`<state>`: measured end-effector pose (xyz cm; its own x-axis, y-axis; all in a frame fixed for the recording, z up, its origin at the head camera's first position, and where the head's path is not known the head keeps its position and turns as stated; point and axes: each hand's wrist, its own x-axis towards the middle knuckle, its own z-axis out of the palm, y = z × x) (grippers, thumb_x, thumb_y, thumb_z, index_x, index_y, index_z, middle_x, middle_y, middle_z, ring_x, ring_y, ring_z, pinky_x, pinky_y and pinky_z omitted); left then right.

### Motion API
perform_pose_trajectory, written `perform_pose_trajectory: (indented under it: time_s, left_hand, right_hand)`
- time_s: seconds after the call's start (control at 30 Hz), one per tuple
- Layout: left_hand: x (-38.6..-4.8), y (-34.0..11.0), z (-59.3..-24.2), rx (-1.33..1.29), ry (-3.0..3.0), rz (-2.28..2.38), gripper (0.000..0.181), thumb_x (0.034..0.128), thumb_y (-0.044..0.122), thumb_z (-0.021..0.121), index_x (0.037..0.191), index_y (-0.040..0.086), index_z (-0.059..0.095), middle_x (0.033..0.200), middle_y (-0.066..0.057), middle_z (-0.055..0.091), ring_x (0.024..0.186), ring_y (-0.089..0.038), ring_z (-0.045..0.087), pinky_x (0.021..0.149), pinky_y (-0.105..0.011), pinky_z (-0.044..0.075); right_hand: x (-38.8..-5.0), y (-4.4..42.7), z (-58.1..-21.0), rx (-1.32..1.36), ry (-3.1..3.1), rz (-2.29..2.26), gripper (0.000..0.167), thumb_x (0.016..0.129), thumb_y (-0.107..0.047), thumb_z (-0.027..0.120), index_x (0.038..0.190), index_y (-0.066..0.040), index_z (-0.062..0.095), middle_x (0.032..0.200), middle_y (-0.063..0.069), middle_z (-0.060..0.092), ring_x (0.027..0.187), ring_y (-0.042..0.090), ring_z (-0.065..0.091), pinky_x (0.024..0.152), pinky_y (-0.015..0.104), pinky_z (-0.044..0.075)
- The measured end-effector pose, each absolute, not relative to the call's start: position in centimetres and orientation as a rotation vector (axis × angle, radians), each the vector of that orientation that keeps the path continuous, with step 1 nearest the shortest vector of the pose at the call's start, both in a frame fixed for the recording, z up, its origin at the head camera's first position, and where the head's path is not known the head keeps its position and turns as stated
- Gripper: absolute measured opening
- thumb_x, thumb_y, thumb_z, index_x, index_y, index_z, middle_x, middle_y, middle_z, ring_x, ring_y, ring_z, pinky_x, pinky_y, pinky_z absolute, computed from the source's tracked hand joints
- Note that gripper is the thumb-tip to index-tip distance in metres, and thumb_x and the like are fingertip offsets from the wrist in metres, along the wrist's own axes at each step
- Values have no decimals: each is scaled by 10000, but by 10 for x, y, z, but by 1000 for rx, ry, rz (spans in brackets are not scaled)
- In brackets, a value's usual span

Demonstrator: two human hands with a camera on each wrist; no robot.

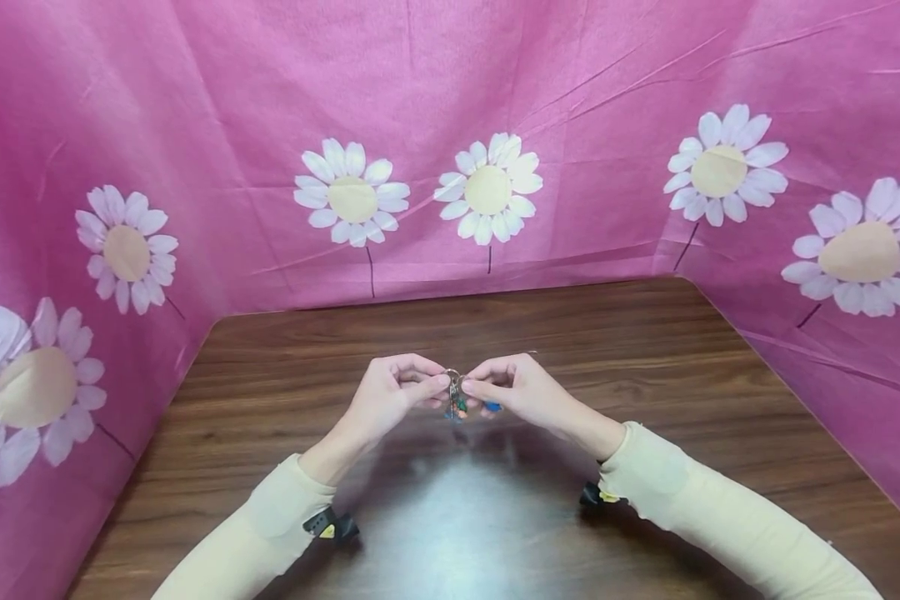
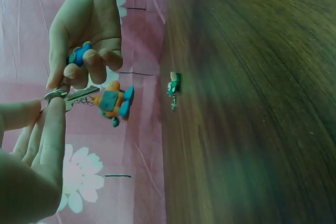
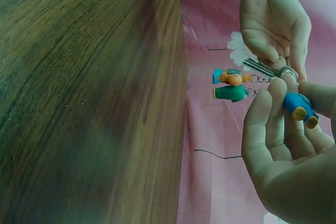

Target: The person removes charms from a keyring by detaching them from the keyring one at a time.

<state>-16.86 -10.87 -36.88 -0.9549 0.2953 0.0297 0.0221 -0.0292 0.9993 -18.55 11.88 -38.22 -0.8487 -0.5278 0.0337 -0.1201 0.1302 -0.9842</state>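
A metal key ring point(image 1: 453, 372) is held up between both hands above the table. My left hand point(image 1: 393, 387) pinches its left side between thumb and fingers. My right hand point(image 1: 521, 387) pinches the other side, with a small blue figurine charm point(image 3: 299, 109) against its fingers. From the ring hang a silver key point(image 3: 260, 68), an orange-and-blue figurine charm point(image 2: 111, 100) and a green charm point(image 3: 229, 93). Another green charm point(image 2: 174, 83) with a short chain lies on the table in the left wrist view; the right hand mostly hides it in the head view.
The brown wood-grain table point(image 1: 285, 467) spreads beneath the hands. A pink cloth point(image 1: 420, 75) printed with white daisies stands around its back and sides. Black straps with small devices point(image 1: 333, 527) sit on both sleeved wrists.
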Motion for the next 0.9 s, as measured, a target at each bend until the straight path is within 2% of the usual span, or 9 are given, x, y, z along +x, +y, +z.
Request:
perform_pose_trajectory:
  time_s: [0.2, 0.3, 0.43, 0.6, 0.77, 0.9]
  left_hand:
    - [-167, -112, -371, 408, 2020, 2062, 214, 909, -2, 730, 1052, -148, 667, 926, -191, 746, 787, -237, 742, 817, -497, 618]
    - [-166, -112, -373, 428, 2028, 2041, 210, 907, 0, 731, 1047, -145, 672, 904, -196, 745, 792, -258, 744, 820, -535, 605]
    - [-166, -109, -377, 465, 2034, 1977, 201, 916, 20, 730, 1044, -126, 681, 897, -195, 742, 813, -299, 747, 808, -528, 614]
    - [-168, -104, -381, 561, 2056, 1877, 223, 938, 74, 726, 1075, -100, 699, 929, -183, 748, 856, -363, 740, 782, -482, 634]
    - [-168, -113, -377, 601, 2132, 1842, 168, 936, 39, 718, 1052, -83, 724, 899, -182, 746, 846, -452, 713, 764, -564, 617]
    - [-168, -117, -373, 617, 2166, 1810, 152, 932, 47, 726, 1029, -71, 733, 871, -176, 746, 832, -445, 714, 763, -589, 607]
  right_hand:
    - [-188, 118, -383, -671, 2110, -1721, 164, 962, -142, 717, 1053, -7, 740, 881, 201, 735, 752, 333, 704, 700, 386, 641]
    - [-189, 119, -384, -702, 2125, -1698, 160, 957, -174, 729, 1041, -39, 747, 874, 163, 744, 747, 332, 698, 695, 368, 637]
    - [-188, 125, -388, -747, 2152, -1659, 142, 956, -202, 734, 1022, -79, 758, 875, 187, 740, 714, 235, 684, 677, 346, 627]
    - [-187, 135, -394, -784, 2170, -1641, 93, 959, -180, 728, 991, -100, 763, 834, 256, 703, 670, 183, 634, 609, 321, 587]
    - [-189, 126, -393, -809, 2129, -1639, 126, 959, -215, 731, 993, -99, 769, 851, 283, 690, 676, 186, 629, 625, 355, 595]
    - [-189, 121, -392, -799, 2122, -1662, 115, 955, -199, 736, 978, -93, 773, 865, 278, 701, 675, 189, 637, 632, 331, 603]
